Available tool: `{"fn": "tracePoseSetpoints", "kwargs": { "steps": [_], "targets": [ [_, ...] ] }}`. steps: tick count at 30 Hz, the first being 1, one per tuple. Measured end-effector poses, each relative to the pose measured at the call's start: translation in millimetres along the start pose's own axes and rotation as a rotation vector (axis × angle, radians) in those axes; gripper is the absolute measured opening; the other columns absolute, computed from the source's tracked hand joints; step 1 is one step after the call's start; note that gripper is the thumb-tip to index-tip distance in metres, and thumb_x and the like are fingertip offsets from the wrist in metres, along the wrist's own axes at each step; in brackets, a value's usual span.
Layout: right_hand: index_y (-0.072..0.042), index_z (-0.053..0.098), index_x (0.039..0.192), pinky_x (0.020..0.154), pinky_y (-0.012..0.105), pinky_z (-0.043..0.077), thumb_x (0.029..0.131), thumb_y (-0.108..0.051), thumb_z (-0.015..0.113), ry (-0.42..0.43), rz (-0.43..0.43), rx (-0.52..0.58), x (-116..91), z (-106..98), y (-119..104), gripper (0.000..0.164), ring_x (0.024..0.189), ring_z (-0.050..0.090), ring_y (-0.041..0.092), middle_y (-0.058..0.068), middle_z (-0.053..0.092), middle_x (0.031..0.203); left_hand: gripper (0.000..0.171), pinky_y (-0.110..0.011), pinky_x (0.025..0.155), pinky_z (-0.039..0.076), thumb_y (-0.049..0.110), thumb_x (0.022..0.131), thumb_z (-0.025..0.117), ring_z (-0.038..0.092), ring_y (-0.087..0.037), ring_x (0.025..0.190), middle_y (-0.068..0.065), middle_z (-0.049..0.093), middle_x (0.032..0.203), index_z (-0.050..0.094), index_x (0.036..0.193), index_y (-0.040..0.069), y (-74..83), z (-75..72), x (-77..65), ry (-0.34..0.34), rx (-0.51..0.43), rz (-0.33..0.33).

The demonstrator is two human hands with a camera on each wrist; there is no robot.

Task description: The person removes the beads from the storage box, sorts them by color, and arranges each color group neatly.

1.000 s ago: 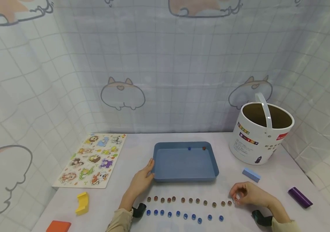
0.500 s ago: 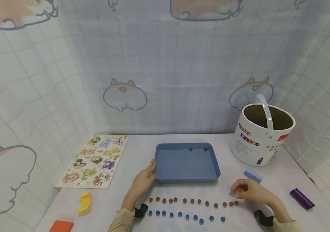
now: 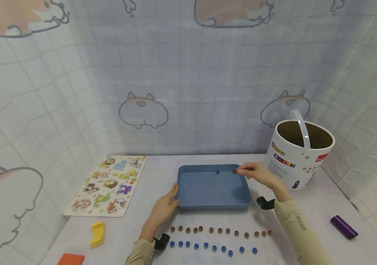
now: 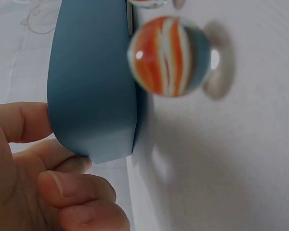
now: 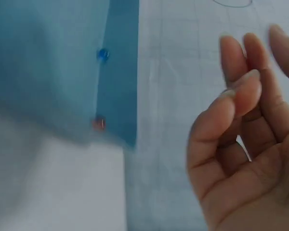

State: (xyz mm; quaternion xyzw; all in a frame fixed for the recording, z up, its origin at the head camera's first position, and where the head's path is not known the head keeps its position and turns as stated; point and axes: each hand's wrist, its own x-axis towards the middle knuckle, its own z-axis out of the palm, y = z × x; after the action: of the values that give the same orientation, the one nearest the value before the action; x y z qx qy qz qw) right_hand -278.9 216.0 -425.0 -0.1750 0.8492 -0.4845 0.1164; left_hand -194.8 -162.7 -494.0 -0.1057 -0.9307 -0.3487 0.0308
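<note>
A blue tray (image 3: 208, 191) stands mid-table, holding a blue marble (image 3: 217, 172) and a reddish-brown marble (image 3: 234, 172) near its far wall. My left hand (image 3: 162, 210) touches the tray's near left corner with extended fingers, seen closely in the left wrist view. Over the tray's far right corner reaches my right hand (image 3: 257, 173), its fingertips right beside the reddish marble. In the right wrist view its fingers are loosely bent, with nothing visible between them. Before the tray lie a row of reddish-brown marbles (image 3: 219, 230) and a row of blue marbles (image 3: 214, 248).
A white bucket (image 3: 282, 167) with a handle stands at the back right, close to my right forearm. A purple block (image 3: 344, 226) lies at the right. On the left are an animal puzzle board (image 3: 130, 180), a yellow block (image 3: 99, 235) and an orange block (image 3: 70, 259).
My right hand let go of a marble at the right end of the reddish row, lifted, then moved up and left to the tray's far right corner. My left hand stayed at the tray.
</note>
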Motion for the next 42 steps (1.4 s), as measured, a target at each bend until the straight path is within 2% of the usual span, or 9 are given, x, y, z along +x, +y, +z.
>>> {"fn": "tracePoseSetpoints", "kwargs": {
  "steps": [4,7,10,14,19,23,28,35,42],
  "targets": [
    [0.001,0.063,0.124,0.092,0.038,0.053,0.099,-0.042,0.05,-0.022,-0.01,0.098,36,12,-1,0.051,0.108,0.061,0.034,0.018,0.066,0.123,0.057,-0.051,0.114,0.033,0.016,0.095,0.052,0.037,-0.034,0.141,-0.013,0.032,0.156,0.036,0.147,0.0,-1.4,1.7,0.6,-0.005,-0.01,0.002],
    [0.001,0.063,0.125,0.083,0.035,0.053,0.1,-0.038,0.049,-0.029,0.008,0.152,57,24,-1,0.048,0.093,0.063,0.026,0.018,0.066,0.124,0.057,-0.051,0.114,0.033,0.016,0.094,0.052,0.038,-0.033,0.141,-0.012,0.033,0.156,0.036,0.147,0.001,-1.2,1.7,0.6,-0.004,-0.008,-0.002],
    [-0.001,0.063,0.126,0.077,0.03,0.048,0.099,-0.033,0.052,-0.024,0.053,0.161,73,38,1,0.043,0.079,0.054,0.016,0.014,0.066,0.125,0.057,-0.051,0.113,0.034,0.016,0.095,0.052,0.038,-0.034,0.141,-0.013,0.033,0.156,0.037,0.147,0.001,-0.4,0.7,0.4,-0.005,-0.004,-0.002],
    [-0.005,0.066,0.124,0.076,0.026,0.049,0.096,-0.024,0.06,0.048,0.156,0.178,87,54,7,0.034,0.076,0.054,0.008,0.011,0.069,0.12,0.057,-0.052,0.113,0.034,0.015,0.095,0.052,0.039,-0.034,0.14,-0.012,0.033,0.156,0.037,0.147,0.001,1.0,-0.3,0.2,-0.005,-0.003,-0.003],
    [-0.008,0.072,0.115,0.077,0.024,0.053,0.091,-0.015,0.066,0.204,0.275,0.157,95,70,14,0.025,0.091,0.064,0.009,0.008,0.07,0.119,0.056,-0.052,0.112,0.036,0.016,0.094,0.053,0.041,-0.034,0.139,-0.011,0.034,0.156,0.038,0.147,0.001,1.2,0.1,0.3,-0.003,0.01,-0.004],
    [-0.011,0.074,0.11,0.075,0.027,0.053,0.09,-0.014,0.068,0.259,0.293,0.125,96,76,16,0.021,0.096,0.065,0.018,0.01,0.07,0.118,0.056,-0.051,0.112,0.036,0.016,0.095,0.053,0.041,-0.033,0.139,-0.011,0.034,0.156,0.038,0.147,0.001,1.1,-0.1,0.3,-0.002,0.008,-0.002],
    [-0.013,0.076,0.103,0.068,0.026,0.05,0.087,-0.015,0.071,0.271,0.266,0.069,93,79,17,0.017,0.086,0.064,0.017,0.009,0.072,0.112,0.056,-0.052,0.112,0.036,0.016,0.095,0.052,0.04,-0.034,0.139,-0.011,0.033,0.156,0.037,0.147,0.001,1.0,-0.5,0.5,-0.003,-0.001,-0.002],
    [-0.009,0.076,0.104,0.073,0.027,0.055,0.083,-0.011,0.074,0.274,0.26,-0.001,95,82,22,0.021,0.088,0.068,0.018,0.012,0.073,0.109,0.057,-0.052,0.112,0.036,0.016,0.095,0.052,0.041,-0.034,0.139,-0.011,0.033,0.156,0.037,0.147,0.001,1.6,-0.3,0.1,-0.004,0.004,-0.007],
    [-0.008,0.077,0.1,0.075,0.031,0.055,0.083,-0.012,0.075,0.21,0.146,-0.173,96,81,20,0.018,0.084,0.068,0.018,0.011,0.075,0.099,0.056,-0.052,0.112,0.036,0.015,0.095,0.052,0.04,-0.034,0.139,-0.012,0.032,0.156,0.037,0.147,0.001,2.2,-0.5,-0.1,-0.004,0.005,-0.002]
  ]
}}
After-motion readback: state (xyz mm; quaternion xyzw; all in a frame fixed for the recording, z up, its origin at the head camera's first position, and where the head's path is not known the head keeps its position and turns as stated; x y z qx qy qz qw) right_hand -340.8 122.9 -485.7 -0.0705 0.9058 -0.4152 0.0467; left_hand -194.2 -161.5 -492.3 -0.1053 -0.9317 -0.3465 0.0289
